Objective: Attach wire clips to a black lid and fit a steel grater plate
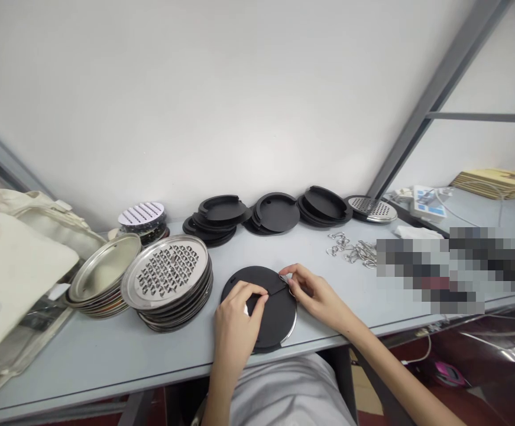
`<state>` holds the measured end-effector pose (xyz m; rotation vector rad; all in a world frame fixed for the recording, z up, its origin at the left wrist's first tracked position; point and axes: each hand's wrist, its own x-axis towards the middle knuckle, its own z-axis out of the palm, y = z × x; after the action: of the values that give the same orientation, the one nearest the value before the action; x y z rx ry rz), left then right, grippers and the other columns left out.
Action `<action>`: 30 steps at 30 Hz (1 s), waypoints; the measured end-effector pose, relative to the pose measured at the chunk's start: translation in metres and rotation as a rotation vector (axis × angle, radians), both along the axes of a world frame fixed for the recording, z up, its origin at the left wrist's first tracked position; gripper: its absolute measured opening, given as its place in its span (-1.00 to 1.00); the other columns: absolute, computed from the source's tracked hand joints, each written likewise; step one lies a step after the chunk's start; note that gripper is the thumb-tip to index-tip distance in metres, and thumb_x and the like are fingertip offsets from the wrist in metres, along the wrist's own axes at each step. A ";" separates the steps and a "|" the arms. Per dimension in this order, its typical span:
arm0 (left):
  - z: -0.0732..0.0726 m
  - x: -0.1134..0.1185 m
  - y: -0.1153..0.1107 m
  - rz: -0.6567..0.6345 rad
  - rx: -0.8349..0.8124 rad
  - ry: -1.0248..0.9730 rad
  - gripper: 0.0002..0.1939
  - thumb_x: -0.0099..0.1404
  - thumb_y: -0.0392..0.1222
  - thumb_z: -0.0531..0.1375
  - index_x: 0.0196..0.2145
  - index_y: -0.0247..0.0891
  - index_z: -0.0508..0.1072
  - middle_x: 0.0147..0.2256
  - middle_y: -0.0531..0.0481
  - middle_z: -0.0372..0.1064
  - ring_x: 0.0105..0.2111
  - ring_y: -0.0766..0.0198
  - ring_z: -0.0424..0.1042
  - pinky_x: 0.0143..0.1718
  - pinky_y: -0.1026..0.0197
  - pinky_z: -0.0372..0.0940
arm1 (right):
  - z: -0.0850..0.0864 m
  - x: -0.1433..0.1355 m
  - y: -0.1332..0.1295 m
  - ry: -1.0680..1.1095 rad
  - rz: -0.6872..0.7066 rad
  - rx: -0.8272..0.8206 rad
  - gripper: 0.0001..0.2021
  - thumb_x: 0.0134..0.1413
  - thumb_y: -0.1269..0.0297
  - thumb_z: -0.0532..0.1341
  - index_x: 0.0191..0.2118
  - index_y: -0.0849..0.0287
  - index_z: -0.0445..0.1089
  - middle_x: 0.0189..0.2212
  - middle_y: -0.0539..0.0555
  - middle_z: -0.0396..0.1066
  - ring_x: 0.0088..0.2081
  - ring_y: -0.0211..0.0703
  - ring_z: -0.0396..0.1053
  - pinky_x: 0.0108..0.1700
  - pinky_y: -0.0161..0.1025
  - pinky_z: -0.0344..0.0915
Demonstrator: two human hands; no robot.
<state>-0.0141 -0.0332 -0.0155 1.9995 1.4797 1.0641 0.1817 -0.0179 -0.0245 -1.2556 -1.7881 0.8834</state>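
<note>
Both hands rest on one black disc (266, 307) at the surface (106, 349) edge. Left hand (236, 322) pinches something small and white, unidentifiable; right hand (313, 293) fingertips pinch a metal clip at the disc rim, mostly hidden.

My left hand (235, 322) and right hand (317, 296) are bare, no gloves, rings or watch showing. Both forearms are uncovered, no sleeves reaching into view. Below them I wear a plain light grey garment (284, 393), softly creased.
</note>
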 end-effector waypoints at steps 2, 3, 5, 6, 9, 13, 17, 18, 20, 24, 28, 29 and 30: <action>0.000 0.000 0.000 -0.003 0.003 -0.003 -0.88 0.27 -0.31 0.14 -0.34 -0.11 0.45 -0.27 0.12 0.42 -0.26 0.31 0.41 -0.23 0.29 0.23 | 0.000 0.000 0.000 -0.015 0.014 0.000 -0.72 0.28 0.18 -0.01 0.02 0.13 0.22 -0.56 -0.10 0.10 -0.49 -0.25 0.13 -0.40 -0.33 0.12; 0.000 0.000 0.000 -0.004 0.004 -0.004 -0.88 0.27 -0.31 0.14 -0.33 -0.11 0.45 -0.27 0.12 0.42 -0.26 0.31 0.41 -0.23 0.29 0.23 | -0.001 0.000 0.000 -0.022 0.020 -0.002 -0.71 0.28 0.21 0.00 0.04 0.14 0.23 -0.55 -0.11 0.10 -0.49 -0.26 0.12 -0.40 -0.34 0.12; 0.000 0.000 0.000 -0.005 0.004 -0.005 -0.88 0.27 -0.31 0.14 -0.34 -0.11 0.45 -0.27 0.12 0.42 -0.26 0.31 0.41 -0.23 0.29 0.22 | -0.001 0.001 0.001 -0.031 0.031 -0.009 -0.72 0.27 0.24 0.01 0.04 0.15 0.26 -0.55 -0.10 0.11 -0.48 -0.27 0.13 -0.39 -0.34 0.13; 0.000 0.000 0.000 -0.004 0.002 -0.004 -0.88 0.27 -0.31 0.14 -0.34 -0.11 0.45 -0.27 0.12 0.41 -0.26 0.32 0.41 -0.23 0.29 0.22 | -0.001 0.001 0.001 -0.031 0.035 -0.013 -0.72 0.27 0.25 0.01 0.03 0.15 0.28 -0.54 -0.10 0.12 -0.48 -0.27 0.14 -0.38 -0.34 0.14; 0.001 0.000 0.000 -0.003 -0.007 -0.003 -0.87 0.28 -0.31 0.14 -0.33 -0.10 0.44 -0.27 0.14 0.41 -0.26 0.33 0.40 -0.22 0.29 0.21 | -0.002 0.002 0.002 -0.007 0.030 -0.009 -0.73 0.26 0.27 0.03 0.02 0.15 0.30 -0.52 -0.08 0.19 -0.44 -0.25 0.20 -0.34 -0.32 0.18; 0.000 0.000 -0.001 -0.007 -0.013 -0.008 -0.88 0.28 -0.30 0.14 -0.33 -0.10 0.44 -0.27 0.16 0.40 -0.26 0.34 0.39 -0.23 0.30 0.20 | -0.004 0.003 0.004 0.003 0.021 0.038 -0.76 0.21 0.31 0.08 -0.03 0.15 0.35 -0.43 -0.01 0.29 -0.36 -0.21 0.28 -0.25 -0.28 0.24; 0.000 0.000 -0.001 -0.006 -0.013 -0.011 -0.88 0.28 -0.30 0.14 -0.33 -0.09 0.44 -0.27 0.16 0.40 -0.26 0.35 0.39 -0.23 0.30 0.19 | -0.005 0.005 0.005 0.002 0.013 0.055 -0.75 0.18 0.35 0.11 -0.04 0.13 0.39 -0.40 0.00 0.28 -0.34 -0.21 0.30 -0.22 -0.26 0.26; 0.000 0.000 -0.001 -0.005 -0.014 -0.011 -0.88 0.28 -0.30 0.14 -0.33 -0.09 0.43 -0.27 0.17 0.40 -0.26 0.35 0.39 -0.23 0.30 0.18 | -0.005 0.005 0.005 0.005 0.015 0.057 -0.75 0.17 0.36 0.12 -0.05 0.13 0.39 -0.41 0.00 0.27 -0.34 -0.21 0.30 -0.22 -0.26 0.26; 0.000 0.000 -0.001 -0.002 -0.018 -0.010 -0.89 0.28 -0.29 0.15 -0.33 -0.09 0.43 -0.27 0.18 0.40 -0.26 0.36 0.39 -0.23 0.31 0.18 | -0.005 0.005 0.005 0.012 0.021 0.061 -0.75 0.16 0.37 0.13 -0.05 0.13 0.41 -0.41 0.00 0.25 -0.34 -0.21 0.30 -0.21 -0.26 0.27; 0.000 0.000 -0.001 -0.004 -0.023 -0.012 -0.89 0.28 -0.29 0.15 -0.33 -0.08 0.43 -0.27 0.19 0.39 -0.27 0.38 0.38 -0.24 0.32 0.17 | -0.005 0.005 0.005 0.032 0.028 0.054 -0.76 0.15 0.37 0.14 -0.07 0.14 0.42 -0.40 0.00 0.23 -0.33 -0.22 0.30 -0.21 -0.27 0.27; 0.000 0.000 -0.001 -0.006 -0.015 -0.022 -0.88 0.28 -0.30 0.15 -0.33 -0.09 0.43 -0.28 0.19 0.39 -0.27 0.38 0.38 -0.24 0.32 0.17 | -0.007 0.006 0.006 0.057 0.034 0.029 -0.78 0.16 0.35 0.14 -0.08 0.14 0.41 -0.39 0.01 0.25 -0.33 -0.22 0.30 -0.21 -0.27 0.27; 0.000 0.000 0.000 -0.007 -0.013 -0.023 -0.88 0.28 -0.30 0.16 -0.34 -0.09 0.43 -0.28 0.19 0.39 -0.27 0.38 0.38 -0.24 0.32 0.17 | -0.007 0.006 0.006 0.062 0.036 0.020 -0.78 0.16 0.34 0.14 -0.08 0.14 0.40 -0.40 0.00 0.26 -0.34 -0.22 0.29 -0.21 -0.27 0.27; 0.000 0.000 0.000 -0.008 -0.011 -0.023 -0.89 0.28 -0.30 0.16 -0.34 -0.09 0.43 -0.28 0.19 0.39 -0.27 0.38 0.38 -0.24 0.32 0.17 | -0.008 0.007 0.006 0.068 0.038 0.011 -0.78 0.17 0.33 0.14 -0.07 0.14 0.39 -0.41 -0.01 0.26 -0.35 -0.23 0.28 -0.22 -0.28 0.26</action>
<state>-0.0144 -0.0336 -0.0156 1.9771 1.4613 1.0697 0.1885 -0.0117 -0.0324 -1.1748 -1.7658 0.9258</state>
